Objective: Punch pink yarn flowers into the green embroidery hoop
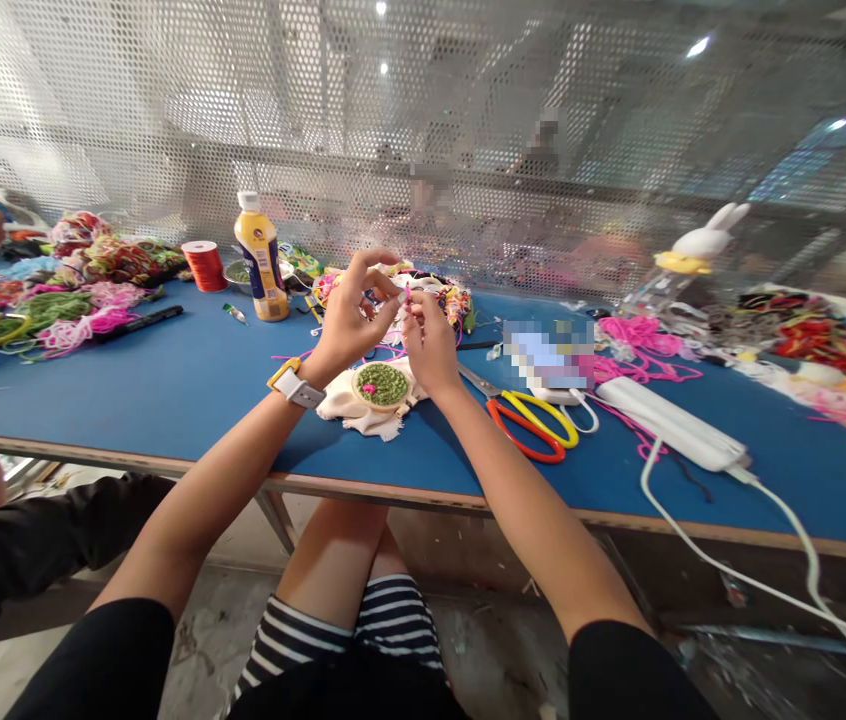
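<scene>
Two hands working a small pink piece above an embroidery hoop on the blue bench [168,390].

The left hand [348,320] pinches with thumb and forefinger closed, other fingers [370,262] spread upward; the right hand [429,340] closes its fingers on the small pink piece [407,294], held just above the embroidery hoop [381,386]. Scissors [532,420] lie at 3 o'clock of the hoop, a yellow bottle [261,262] at 10 o'clock.

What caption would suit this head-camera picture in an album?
Both hands, left hand and right hand, pinch a small pink piece above an embroidery hoop on a blue table.
</scene>
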### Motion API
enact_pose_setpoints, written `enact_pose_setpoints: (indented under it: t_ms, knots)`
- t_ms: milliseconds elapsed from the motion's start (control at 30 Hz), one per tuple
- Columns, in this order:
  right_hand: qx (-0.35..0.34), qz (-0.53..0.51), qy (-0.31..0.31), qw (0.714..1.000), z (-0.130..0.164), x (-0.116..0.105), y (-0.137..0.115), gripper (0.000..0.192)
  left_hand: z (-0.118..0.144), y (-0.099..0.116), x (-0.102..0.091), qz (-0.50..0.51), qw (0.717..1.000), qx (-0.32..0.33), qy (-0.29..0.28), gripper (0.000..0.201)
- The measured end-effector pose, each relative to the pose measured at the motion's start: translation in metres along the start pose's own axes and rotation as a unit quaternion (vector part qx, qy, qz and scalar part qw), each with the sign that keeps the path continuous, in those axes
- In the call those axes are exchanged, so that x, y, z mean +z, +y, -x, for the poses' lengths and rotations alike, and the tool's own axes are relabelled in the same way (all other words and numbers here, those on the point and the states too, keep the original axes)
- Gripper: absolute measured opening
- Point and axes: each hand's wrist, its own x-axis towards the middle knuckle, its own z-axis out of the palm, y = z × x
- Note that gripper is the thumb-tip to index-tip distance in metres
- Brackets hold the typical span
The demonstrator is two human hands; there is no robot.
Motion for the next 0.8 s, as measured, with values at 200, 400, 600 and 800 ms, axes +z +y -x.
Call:
enact_pose_setpoints:
  t_ms: [200, 400, 600, 800]
  knots:
    - [-0.014, 0.020, 0.015, 1.000, 0.0004, 0.0017, 0.0012, 0.017, -0.0017, -0.0007, -0.0012, -0.009, 1.000, 0.011, -0.001, 0.037]
    - [-0.032, 0.043, 0.022, 0.998, 0.0005, 0.0012, 0.0012, 0.018, -0.0018, -0.0009, -0.0012, -0.006, 1.000, 0.012, -0.006, 0.036]
    - [-0.028, 0.040, 0.019, 0.999, -0.0006, -0.0003, 0.0022, 0.019, -0.0026, -0.0045, -0.0024, 0.029, 0.999, -0.001, -0.022, 0.038]
    - [0.001, -0.002, -0.013, 1.000, 0.0001, -0.0018, -0.0037, 0.019, -0.0015, -0.0067, -0.0009, 0.029, 0.998, -0.036, 0.044, 0.024]
